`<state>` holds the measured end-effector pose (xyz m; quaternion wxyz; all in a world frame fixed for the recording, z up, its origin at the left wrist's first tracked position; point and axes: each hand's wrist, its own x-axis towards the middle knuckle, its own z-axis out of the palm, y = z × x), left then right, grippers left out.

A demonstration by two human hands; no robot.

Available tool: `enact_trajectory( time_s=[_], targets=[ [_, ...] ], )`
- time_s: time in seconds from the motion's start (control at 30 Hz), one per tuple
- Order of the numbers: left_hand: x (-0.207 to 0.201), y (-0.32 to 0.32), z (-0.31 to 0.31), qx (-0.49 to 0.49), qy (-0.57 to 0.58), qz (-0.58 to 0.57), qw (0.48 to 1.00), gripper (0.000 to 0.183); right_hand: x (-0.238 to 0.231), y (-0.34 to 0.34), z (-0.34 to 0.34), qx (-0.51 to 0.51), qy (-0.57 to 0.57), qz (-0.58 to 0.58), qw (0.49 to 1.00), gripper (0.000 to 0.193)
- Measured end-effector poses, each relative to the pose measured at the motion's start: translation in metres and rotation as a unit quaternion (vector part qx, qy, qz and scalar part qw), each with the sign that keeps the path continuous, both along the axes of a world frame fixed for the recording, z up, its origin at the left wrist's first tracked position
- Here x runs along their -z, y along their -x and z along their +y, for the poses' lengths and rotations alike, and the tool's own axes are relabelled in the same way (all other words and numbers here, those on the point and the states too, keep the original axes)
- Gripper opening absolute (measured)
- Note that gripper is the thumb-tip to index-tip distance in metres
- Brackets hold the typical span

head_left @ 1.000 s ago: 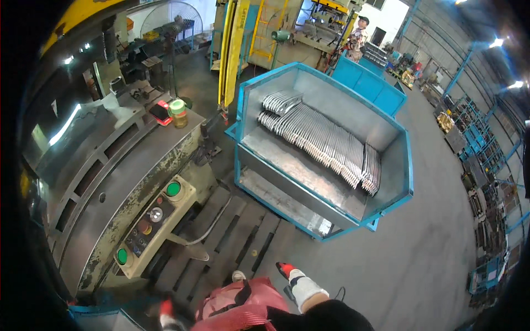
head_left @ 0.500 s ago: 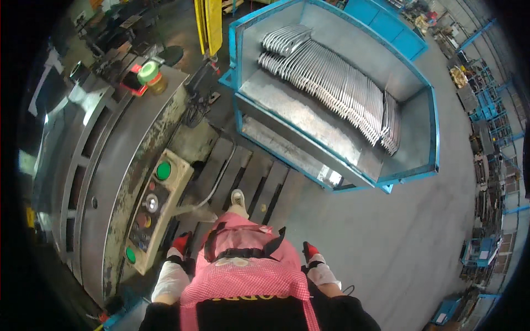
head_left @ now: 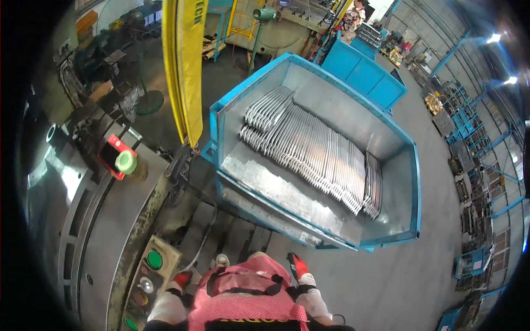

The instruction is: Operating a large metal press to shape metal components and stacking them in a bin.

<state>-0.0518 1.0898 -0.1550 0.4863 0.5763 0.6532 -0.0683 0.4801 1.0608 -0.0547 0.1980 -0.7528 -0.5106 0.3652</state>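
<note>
Many parts (head_left: 312, 154) lay in the far bin (head_left: 396, 182); our left hand (head_left: 181, 279) hung by the panel (head_left: 147, 280), right hand (head_left: 298, 267) apart; we couldn't tell either grip's state.

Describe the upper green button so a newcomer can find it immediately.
Beside the grey metal machine bed is a cream rectangular control box, near the red-gloved left hand. The round green button sits at its upper end; its green twin sits at the lower end.
</note>
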Motion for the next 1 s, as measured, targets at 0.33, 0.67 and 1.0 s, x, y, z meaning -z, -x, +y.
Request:
enact_trajectory(
  time_s=[0.33, 0.67, 1.0],
  targets=[
    [-0.003, -0.070, 0.040, -0.049, -0.014, 0.029, 0.998, 0.060, 0.043, -0.107, 0.107, 0.240, 0.189, 0.303, 0.903, 0.041],
    [-0.180, -0.223, 0.232, -0.057, -0.134, 0.047, 0.988, 0.037, 0.027, -0.143, 0.265, 0.126, 0.064, 0.375, 0.916, 0.047],
    [-0.102, -0.322, 0.544, -0.296, -0.089, -0.632, 0.711, 0.046, 0.016, -0.129, 0.399, -0.030, -0.094, 0.225, 0.969, 0.049]
  ],
)
